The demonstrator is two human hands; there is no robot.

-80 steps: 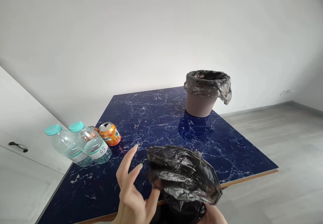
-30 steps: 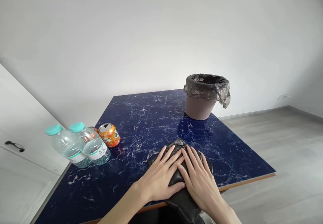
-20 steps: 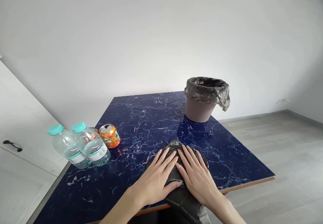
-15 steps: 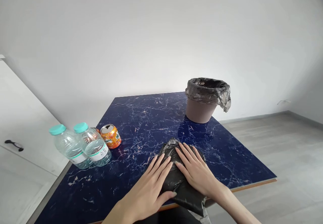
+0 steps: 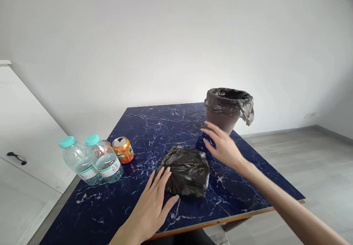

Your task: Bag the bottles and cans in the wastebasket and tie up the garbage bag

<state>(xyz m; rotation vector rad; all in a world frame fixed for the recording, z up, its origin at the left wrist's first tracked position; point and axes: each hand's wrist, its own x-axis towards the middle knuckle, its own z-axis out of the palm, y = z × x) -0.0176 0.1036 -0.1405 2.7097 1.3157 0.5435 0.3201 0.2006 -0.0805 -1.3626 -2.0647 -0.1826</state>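
A black plastic bag (image 5: 187, 171), folded into a flat bundle, lies near the front of the table. My left hand (image 5: 153, 202) rests at its left edge, fingers stretched out and touching the plastic. My right hand (image 5: 223, 147) is raised to the right of the bag, fingers apart and holding nothing. Just behind that hand stands a brownish trash can (image 5: 220, 121) with a black liner (image 5: 228, 103) folded over its rim. The hand covers part of the can's lower side.
The blue marble-patterned table (image 5: 154, 123) has two water bottles (image 5: 103, 160) with teal caps at the left. Beside them stands an opened orange soda can (image 5: 123, 150), with another can partly hidden behind a bottle. A white cabinet (image 5: 24, 127) borders the left side.
My right hand has lifted off the bag and moved up and right toward the trash can. The bag now lies farther from the table's front edge. My left hand has shifted slightly left.
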